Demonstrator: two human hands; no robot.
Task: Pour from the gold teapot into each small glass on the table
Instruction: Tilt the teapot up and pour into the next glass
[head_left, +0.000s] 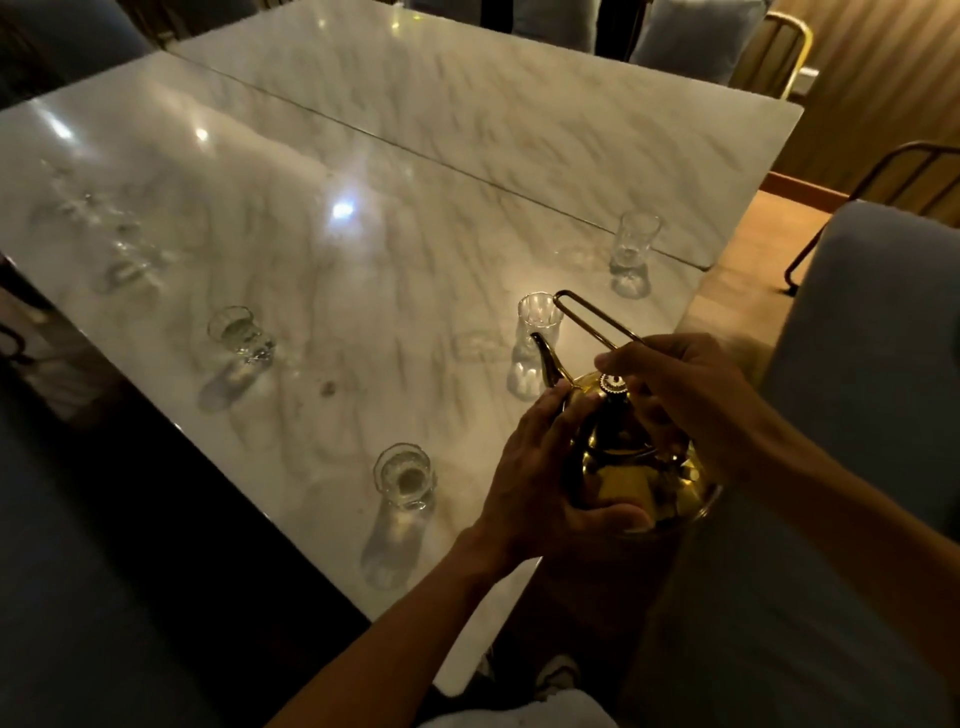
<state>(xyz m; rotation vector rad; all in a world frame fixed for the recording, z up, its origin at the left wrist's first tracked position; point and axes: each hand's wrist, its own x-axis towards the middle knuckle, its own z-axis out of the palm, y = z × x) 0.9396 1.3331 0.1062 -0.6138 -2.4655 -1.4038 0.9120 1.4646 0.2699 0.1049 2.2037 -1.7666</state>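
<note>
**Gold teapot held at the table's near right corner**

The gold teapot (631, 462), polished and round-bellied, is sitting low over the marble table (363, 171). The left hand (535, 467) is cupping its side, fingers spread against the metal; the right hand (691, 400) is pinching the thin wire handle (592, 319). Its curved spout is pointing toward the nearest glass (537, 325), apparently empty. Other small clear glasses (402, 475) are standing well apart, contents unclear.

A pale marble desk (363, 218) carries small clear glasses, well apart: one at the near edge (402, 475), one left (236, 332), one centre (537, 317), one far right (634, 244).
</note>
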